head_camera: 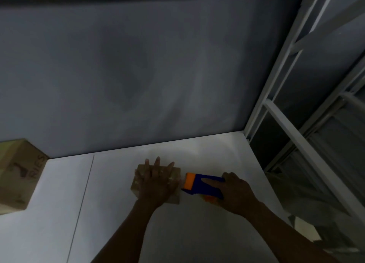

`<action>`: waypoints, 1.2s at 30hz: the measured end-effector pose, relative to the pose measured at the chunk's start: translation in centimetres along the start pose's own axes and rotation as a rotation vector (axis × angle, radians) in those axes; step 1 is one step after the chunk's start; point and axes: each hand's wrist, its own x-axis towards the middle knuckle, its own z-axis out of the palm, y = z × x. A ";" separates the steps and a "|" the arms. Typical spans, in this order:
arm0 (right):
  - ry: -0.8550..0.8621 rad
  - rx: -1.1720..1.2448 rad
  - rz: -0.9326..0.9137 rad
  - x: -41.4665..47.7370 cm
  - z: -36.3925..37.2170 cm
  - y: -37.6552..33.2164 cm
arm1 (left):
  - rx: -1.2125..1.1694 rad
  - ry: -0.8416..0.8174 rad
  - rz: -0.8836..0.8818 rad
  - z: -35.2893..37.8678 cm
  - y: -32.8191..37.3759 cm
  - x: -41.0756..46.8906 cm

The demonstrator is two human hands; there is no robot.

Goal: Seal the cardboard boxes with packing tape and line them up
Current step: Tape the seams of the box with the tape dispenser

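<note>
A: Counts, quick.

B: Two cardboard boxes, one tape dispenser, two hands. All on one white table (pixel 118 223).

A: Where are the boxes?

B: The small box (pixel 176 171) sits mid-table, near the grey wall. The large box (pixel 17 175) is at the far left edge, well apart from it, with dark printing on its side.

A: Anything in them?

B: Both tops look closed, contents not visible. It's too dim to tell if there's tape on the seams.

A: Left hand?

B: The left hand (pixel 158 181) lies flat on top of the small box, fingers straight and spread wide, pressing down.

A: Right hand?

B: The right hand (pixel 235 191) grips the tape dispenser (pixel 199 189), blue body with an orange front. The index finger is stretched along its top and the rest are curled round it. The orange end is just beside the small box's right edge.

A: Anything else?

B: A white metal rack (pixel 296 124) on the right.
</note>
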 end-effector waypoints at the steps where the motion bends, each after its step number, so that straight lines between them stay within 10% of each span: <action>1: 0.045 -0.028 -0.030 0.0 0.4 0.4 | 0.001 0.010 0.002 0.0 0.0 0.0; 17: 0.145 -0.178 -0.165 -0.5 -0.5 1.4 | 0.040 -0.052 0.013 -0.8 0.2 0.0; 36: 0.038 -0.280 0.086 2.7 -0.5 -6.6 | 0.055 -0.053 -0.009 -1.1 0.5 0.0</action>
